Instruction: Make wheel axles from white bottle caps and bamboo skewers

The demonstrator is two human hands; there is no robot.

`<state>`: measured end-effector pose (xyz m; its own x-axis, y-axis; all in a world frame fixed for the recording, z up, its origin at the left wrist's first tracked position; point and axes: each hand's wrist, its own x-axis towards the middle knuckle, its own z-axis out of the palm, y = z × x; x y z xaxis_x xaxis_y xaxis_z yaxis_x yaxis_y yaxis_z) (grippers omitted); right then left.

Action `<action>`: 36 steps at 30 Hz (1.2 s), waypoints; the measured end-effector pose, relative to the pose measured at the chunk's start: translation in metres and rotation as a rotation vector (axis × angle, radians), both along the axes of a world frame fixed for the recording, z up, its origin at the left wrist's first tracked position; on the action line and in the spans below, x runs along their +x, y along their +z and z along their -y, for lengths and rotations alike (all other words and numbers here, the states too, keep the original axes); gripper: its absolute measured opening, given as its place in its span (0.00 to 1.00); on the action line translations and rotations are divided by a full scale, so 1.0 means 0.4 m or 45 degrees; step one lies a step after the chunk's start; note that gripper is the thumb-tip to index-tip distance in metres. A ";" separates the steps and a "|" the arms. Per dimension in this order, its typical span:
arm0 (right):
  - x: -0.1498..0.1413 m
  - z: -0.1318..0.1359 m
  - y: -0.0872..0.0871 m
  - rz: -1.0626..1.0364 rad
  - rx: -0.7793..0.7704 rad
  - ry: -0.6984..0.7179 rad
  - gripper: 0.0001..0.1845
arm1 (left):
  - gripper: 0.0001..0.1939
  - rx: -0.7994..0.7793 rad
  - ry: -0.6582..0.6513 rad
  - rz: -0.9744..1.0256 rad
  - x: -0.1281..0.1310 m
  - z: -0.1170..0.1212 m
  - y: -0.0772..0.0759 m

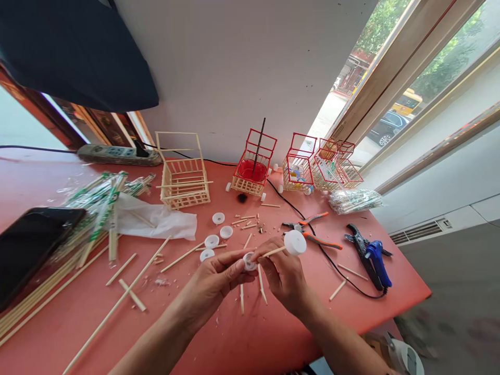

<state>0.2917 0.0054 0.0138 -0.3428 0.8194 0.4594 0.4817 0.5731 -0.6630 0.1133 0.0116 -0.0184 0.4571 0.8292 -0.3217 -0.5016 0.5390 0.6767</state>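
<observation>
My left hand [222,273] is closed on a small white plastic cap [250,262], its hollow side facing up. Between the fingers of my right hand [283,273] is a short wooden stick [274,252] with another white cap [295,242] on its far end. My right fingertips touch the cap in my left hand; whether the stick's near end meets it is hidden. Just beyond my left hand lie several loose white caps [212,241]. Cut stick pieces [262,286] lie beneath and around my hands.
A bare stick cart frame [185,182] and red-trimmed carts [252,166] stand along the wall. Pliers [322,239], cutters [363,260] and a blue glue gun [377,260] with its cord are at right. Packaged sticks [97,208] and a phone [35,250] lie left.
</observation>
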 end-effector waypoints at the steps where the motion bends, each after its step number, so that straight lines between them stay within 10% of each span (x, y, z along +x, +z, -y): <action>1: 0.000 0.000 0.000 0.003 -0.002 -0.001 0.10 | 0.20 0.003 -0.001 0.001 0.001 0.000 0.000; 36: 0.006 -0.011 -0.007 -0.076 0.029 -0.105 0.10 | 0.19 -0.026 0.071 0.034 0.004 -0.005 -0.016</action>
<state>0.2940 0.0097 0.0109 -0.2461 0.8330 0.4955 0.4882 0.5481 -0.6791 0.1147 0.0138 -0.0249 0.4188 0.8470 -0.3273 -0.5488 0.5233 0.6519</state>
